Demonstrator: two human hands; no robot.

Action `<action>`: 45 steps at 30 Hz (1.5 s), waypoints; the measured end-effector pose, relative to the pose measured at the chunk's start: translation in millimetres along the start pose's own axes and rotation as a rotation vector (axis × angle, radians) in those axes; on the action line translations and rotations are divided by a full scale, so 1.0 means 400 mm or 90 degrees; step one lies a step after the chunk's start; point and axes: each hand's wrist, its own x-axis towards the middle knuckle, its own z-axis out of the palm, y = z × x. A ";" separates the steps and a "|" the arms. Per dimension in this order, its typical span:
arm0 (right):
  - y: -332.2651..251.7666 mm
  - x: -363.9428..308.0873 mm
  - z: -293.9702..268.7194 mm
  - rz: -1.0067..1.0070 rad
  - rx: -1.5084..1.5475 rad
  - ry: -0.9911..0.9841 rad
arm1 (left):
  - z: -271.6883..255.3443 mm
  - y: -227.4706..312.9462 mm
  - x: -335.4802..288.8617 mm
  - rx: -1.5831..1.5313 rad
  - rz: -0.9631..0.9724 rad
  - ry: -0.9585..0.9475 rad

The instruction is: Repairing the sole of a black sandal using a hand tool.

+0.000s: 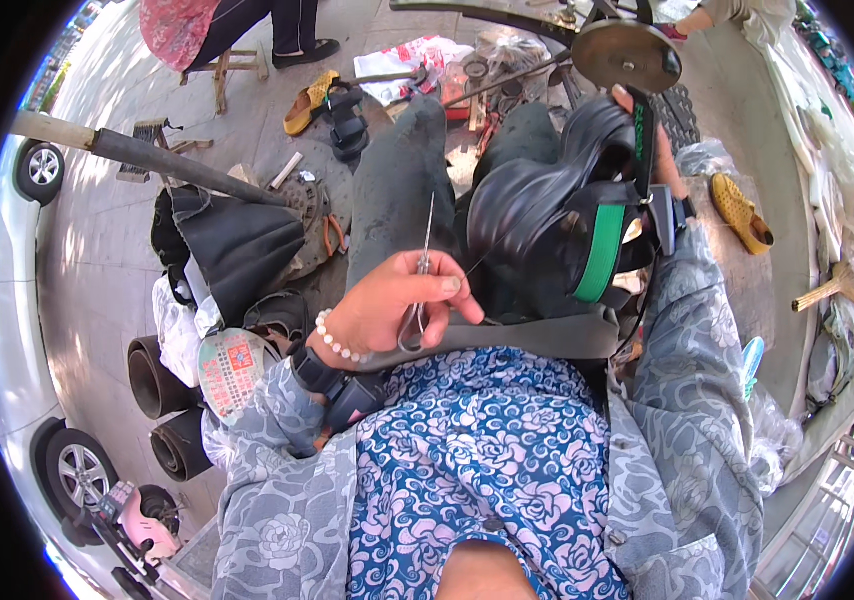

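- Mostly over the right thigh, a black bag [522, 205], or something much like one, lies slumped in shiny folds; a green strip [602, 252] crosses its near side.
- Left hand [387, 290] has its fingers curled around slim metal scissors [424, 266], loops low against the palm, blades narrow and pointing up; held this way, the tips seem to stand clear of the bag.
- Fine dark line between that hand and the bag: perhaps thread, too thin to be sure.
- Right hand [663, 150] at the bag's far right edge, a fingertip showing over the top, probably to steady it; the other fingers are hidden, so cannot tell how tight the hold.
- Dark apron [399, 190] across both knees; it likely spares the clothes while the lap carries the weight.
- Ground is pale paving [87, 290]. Left side: a black rubber sheet [232, 240], orange-handled pliers [334, 235], dark rolls [155, 378].
- Beyond the knees, a yellow shoe [309, 103] beside a black sandal [347, 122]; another yellow shoe off to the right.
- Farther out, open air: a white car [22, 340], a pink scooter [147, 522], a seated person's legs [292, 28].
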 end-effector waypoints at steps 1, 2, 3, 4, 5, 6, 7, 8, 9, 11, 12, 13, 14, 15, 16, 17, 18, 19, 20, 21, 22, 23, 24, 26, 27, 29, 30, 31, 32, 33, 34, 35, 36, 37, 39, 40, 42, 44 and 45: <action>-0.005 0.004 0.012 0.040 -0.075 0.137 | -0.004 -0.002 -0.004 0.004 -0.002 0.004; -0.006 -0.013 0.088 -0.008 -0.118 0.111 | -0.013 -0.005 -0.013 -0.007 0.006 0.010; -0.046 -0.036 0.205 0.072 -0.191 0.192 | -0.025 -0.013 -0.022 -0.010 0.017 0.023; -0.063 -0.062 0.283 0.052 -0.176 0.224 | -0.024 -0.015 -0.030 0.036 0.053 0.041; -0.071 -0.082 0.326 0.030 -0.160 0.258 | -0.022 -0.016 -0.037 0.082 0.088 0.059; -0.078 -0.092 0.332 0.028 -0.149 0.254 | -0.017 -0.013 -0.047 0.088 0.091 0.047; -0.078 -0.085 0.311 0.017 -0.153 0.258 | -0.012 -0.009 -0.060 0.170 0.177 0.074; -0.075 -0.070 0.277 0.010 -0.197 0.211 | -0.005 -0.003 -0.075 0.253 0.267 0.100; -0.084 -0.059 0.276 0.004 -0.242 0.165 | -0.002 0.003 -0.089 0.259 0.272 0.091; -0.090 -0.039 0.287 0.013 -0.333 0.096 | -0.003 0.007 -0.127 0.142 0.451 0.060; -0.084 -0.038 0.316 0.007 -0.364 0.071 | -0.022 0.000 -0.137 0.115 0.521 0.008; -0.081 -0.037 0.347 0.001 -0.395 0.046 | -0.030 -0.002 -0.146 0.030 0.562 -0.060; -0.078 -0.030 0.361 0.001 -0.479 0.001 | -0.038 -0.006 -0.158 -0.026 0.577 -0.122; -0.076 -0.030 0.390 0.001 -0.476 -0.004 | -0.044 -0.006 -0.174 -0.079 0.589 -0.182; -0.070 -0.034 0.426 -0.036 -0.531 -0.071 | -0.053 -0.003 -0.182 -0.087 0.636 -0.259; -0.058 -0.035 0.457 -0.073 -0.584 -0.136 | -0.033 0.005 -0.196 -0.136 0.669 -0.247; -0.041 -0.031 0.480 -0.065 -0.614 -0.191 | -0.044 0.008 -0.207 -0.167 0.683 -0.258; -0.005 -0.024 0.484 -0.060 -0.609 -0.204 | -0.057 0.011 -0.220 -0.197 0.697 -0.268; 0.031 -0.019 0.480 -0.020 -0.621 -0.215 | -0.056 0.009 -0.239 -0.225 0.685 -0.158; 0.065 -0.011 0.477 0.019 -0.632 -0.229 | -0.065 -0.004 -0.251 -0.224 0.686 -0.149; 0.092 -0.007 0.478 0.049 -0.598 -0.216 | -0.081 -0.027 -0.258 -0.261 0.625 0.004; 0.104 0.001 0.482 0.053 -0.591 -0.225 | -0.096 -0.054 -0.267 -0.294 0.561 0.159; 0.115 0.014 0.485 0.065 -0.612 -0.243 | -0.113 -0.091 -0.266 -0.277 0.519 0.212; 0.135 0.024 0.501 0.091 -0.624 -0.276 | -0.135 -0.162 -0.274 -0.327 0.414 0.257; 0.139 0.027 0.508 0.096 -0.620 -0.281 | -0.145 -0.195 -0.273 -0.352 0.383 0.252; 0.145 0.036 0.520 0.081 -0.680 -0.318 | -0.164 -0.232 -0.282 -0.390 0.385 0.244; 0.150 0.040 0.517 0.084 -0.677 -0.319 | -0.178 -0.243 -0.293 -0.427 0.404 0.259; 0.154 0.043 0.510 0.085 -0.673 -0.322 | -0.193 -0.253 -0.303 -0.463 0.422 0.272; 0.162 0.048 0.508 0.084 -0.668 -0.328 | -0.217 -0.273 -0.317 -0.465 0.425 0.263; 0.163 0.052 0.501 0.084 -0.663 -0.328 | -0.231 -0.285 -0.320 -0.462 0.424 0.267; 0.157 0.057 0.486 0.124 -0.617 -0.330 | -0.243 -0.293 -0.319 -0.432 0.392 0.267; 0.157 0.060 0.478 0.169 -0.570 -0.336 | -0.241 -0.293 -0.321 -0.407 0.362 0.272; 0.150 0.058 0.467 0.186 -0.447 -0.369 | -0.222 -0.285 -0.310 -0.359 0.340 0.403; 0.137 0.051 0.457 0.189 -0.443 -0.370 | -0.230 -0.283 -0.308 -0.359 0.337 0.406; 0.097 0.019 0.441 0.186 -0.314 -0.265 | -0.279 -0.292 -0.301 -0.065 0.151 0.635; 0.084 0.005 0.417 0.191 -0.287 -0.255 | -0.315 -0.290 -0.311 0.048 0.064 0.661; 0.070 -0.020 0.393 0.180 -0.287 -0.261 | -0.356 -0.263 -0.317 0.159 0.033 0.675; 0.069 -0.034 0.398 0.172 -0.285 -0.272 | -0.399 -0.245 -0.306 0.517 0.099 0.684; 0.064 -0.039 0.406 0.145 -0.310 -0.290 | -0.393 -0.214 -0.289 0.517 0.098 0.686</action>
